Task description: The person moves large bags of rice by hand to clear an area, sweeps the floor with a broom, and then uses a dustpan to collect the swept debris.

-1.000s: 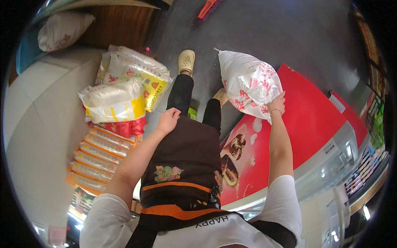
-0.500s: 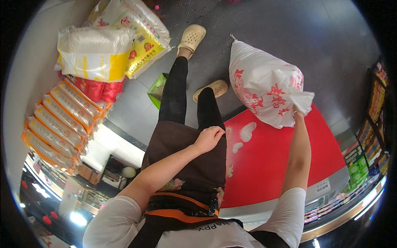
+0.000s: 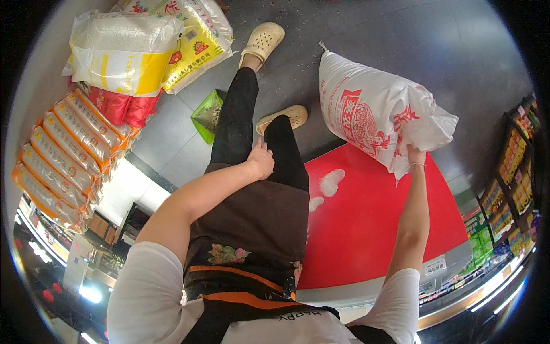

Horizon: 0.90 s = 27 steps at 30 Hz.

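Note:
A large white woven sack (image 3: 366,109) with red print leans against the far edge of a red-topped counter or chest (image 3: 366,229) on my right. Its far corner is tied to a point. My right hand (image 3: 416,156) is closed on the sack's loose, gathered near end, the fingertips partly hidden by the fabric. My left hand (image 3: 262,160) rests over my black-trousered leg, just past the hem of the brown apron (image 3: 246,212). Its fingers are loosely spread and hold nothing. White powdery patches (image 3: 332,182) lie on the red top beside me.
Clear plastic packs (image 3: 126,51) and orange-edged packs (image 3: 69,155) are stacked on the left. A green dustpan (image 3: 207,117) with debris lies on the grey floor (image 3: 298,63) near my feet. Shelves of packaged goods (image 3: 510,178) stand on the far right.
The sack has turned, bringing more of its red emblem into sight, and my right hand still grips its end. My left hand has moved forward and left from the apron.

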Tool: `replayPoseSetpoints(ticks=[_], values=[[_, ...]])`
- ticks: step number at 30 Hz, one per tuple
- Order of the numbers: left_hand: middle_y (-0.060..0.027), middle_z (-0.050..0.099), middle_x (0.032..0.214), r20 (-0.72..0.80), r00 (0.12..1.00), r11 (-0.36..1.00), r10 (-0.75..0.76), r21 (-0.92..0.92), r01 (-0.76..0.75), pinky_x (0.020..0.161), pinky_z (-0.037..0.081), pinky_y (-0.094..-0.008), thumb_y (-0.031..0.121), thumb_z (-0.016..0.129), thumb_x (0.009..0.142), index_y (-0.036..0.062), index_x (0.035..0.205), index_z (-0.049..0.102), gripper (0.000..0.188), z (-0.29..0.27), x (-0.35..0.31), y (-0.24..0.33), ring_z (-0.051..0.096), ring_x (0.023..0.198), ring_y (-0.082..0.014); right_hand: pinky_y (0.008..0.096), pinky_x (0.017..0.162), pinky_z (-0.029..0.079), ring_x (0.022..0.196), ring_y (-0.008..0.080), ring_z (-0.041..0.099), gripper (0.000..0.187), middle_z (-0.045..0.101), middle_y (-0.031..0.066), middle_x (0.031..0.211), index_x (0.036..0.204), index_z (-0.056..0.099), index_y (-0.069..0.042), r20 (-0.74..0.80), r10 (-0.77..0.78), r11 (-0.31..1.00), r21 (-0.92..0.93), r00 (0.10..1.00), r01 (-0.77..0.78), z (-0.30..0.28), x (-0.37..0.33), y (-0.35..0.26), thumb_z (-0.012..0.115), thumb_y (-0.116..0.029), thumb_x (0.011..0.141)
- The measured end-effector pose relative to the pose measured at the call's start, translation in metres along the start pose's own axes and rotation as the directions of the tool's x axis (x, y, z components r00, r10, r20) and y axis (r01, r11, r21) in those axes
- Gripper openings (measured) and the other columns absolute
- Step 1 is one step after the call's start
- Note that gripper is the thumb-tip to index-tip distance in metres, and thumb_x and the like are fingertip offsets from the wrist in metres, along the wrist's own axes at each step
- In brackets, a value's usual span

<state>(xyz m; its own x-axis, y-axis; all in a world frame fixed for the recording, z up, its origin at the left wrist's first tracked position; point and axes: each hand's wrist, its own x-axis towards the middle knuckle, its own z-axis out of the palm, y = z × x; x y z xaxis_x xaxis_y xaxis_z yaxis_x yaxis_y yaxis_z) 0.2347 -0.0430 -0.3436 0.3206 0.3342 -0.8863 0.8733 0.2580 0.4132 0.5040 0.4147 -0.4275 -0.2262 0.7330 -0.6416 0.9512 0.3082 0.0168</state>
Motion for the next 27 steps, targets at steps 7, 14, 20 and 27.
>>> replayPoseSetpoints(ticks=[7, 14, 20, 27], values=[[-0.0167, 0.056, 0.112, -0.306, 0.863, 0.906, 0.402, 0.271, -0.326, 0.101, 0.026, -0.0509, 0.023, 0.048, 0.079, 0.0024, 0.096, 0.064, 0.031, 0.004, -0.038, 0.027, 0.043, 0.116, -0.0328, 0.0444, 0.085, 0.043, 0.099, 0.0418, 0.053, 0.041, 0.057, 0.0257, 0.104, 0.105, 0.060, -0.008, -0.040, 0.126, 0.981, -0.144, 0.991, -0.131, 0.014, -0.005, -0.010, 0.054, -0.033, 0.072], [-0.0043, 0.043, 0.133, 0.007, 0.996, 0.990, -0.094, -0.105, 0.094, 0.101, 0.021, -0.0560, 0.029, 0.048, 0.084, 0.0220, 0.112, 0.059, 0.030, -0.049, -0.022, -0.170, 0.034, 0.126, -0.0256, 0.0472, 0.083, 0.045, 0.095, 0.0430, 0.055, 0.040, 0.059, 0.0256, 0.099, 0.100, 0.060, -0.004, -0.091, 0.140, 0.989, 0.055, 0.986, -0.135, 0.013, -0.018, -0.025, 0.054, -0.032, 0.072], [-0.0156, 0.054, 0.113, -0.447, 0.831, 0.913, -0.331, -0.374, 0.162, 0.087, 0.043, -0.0413, 0.027, 0.052, 0.083, 0.0059, 0.104, 0.058, 0.030, -0.109, 0.030, -0.116, 0.049, 0.108, -0.0337, 0.0437, 0.077, 0.045, 0.091, 0.0304, 0.061, 0.025, 0.063, 0.0181, 0.094, 0.092, 0.062, -0.005, -0.142, 0.264, 0.949, 0.213, 0.954, -0.231, 0.067, -0.013, 0.021, 0.050, -0.021, 0.077], [-0.0182, 0.034, 0.136, -0.076, 0.955, -0.145, -0.288, -0.982, -0.122, 0.093, 0.035, -0.0547, 0.055, 0.047, 0.082, 0.0096, 0.131, 0.037, 0.068, -0.190, 0.075, -0.047, 0.035, 0.122, -0.0389, 0.0362, 0.063, 0.046, 0.073, 0.0214, 0.059, 0.027, 0.063, 0.0118, 0.080, 0.092, 0.060, 0.007, 0.039, 0.114, 0.837, 0.534, 0.993, -0.117, 0.072, -0.082, -0.009, 0.053, -0.009, 0.071]])
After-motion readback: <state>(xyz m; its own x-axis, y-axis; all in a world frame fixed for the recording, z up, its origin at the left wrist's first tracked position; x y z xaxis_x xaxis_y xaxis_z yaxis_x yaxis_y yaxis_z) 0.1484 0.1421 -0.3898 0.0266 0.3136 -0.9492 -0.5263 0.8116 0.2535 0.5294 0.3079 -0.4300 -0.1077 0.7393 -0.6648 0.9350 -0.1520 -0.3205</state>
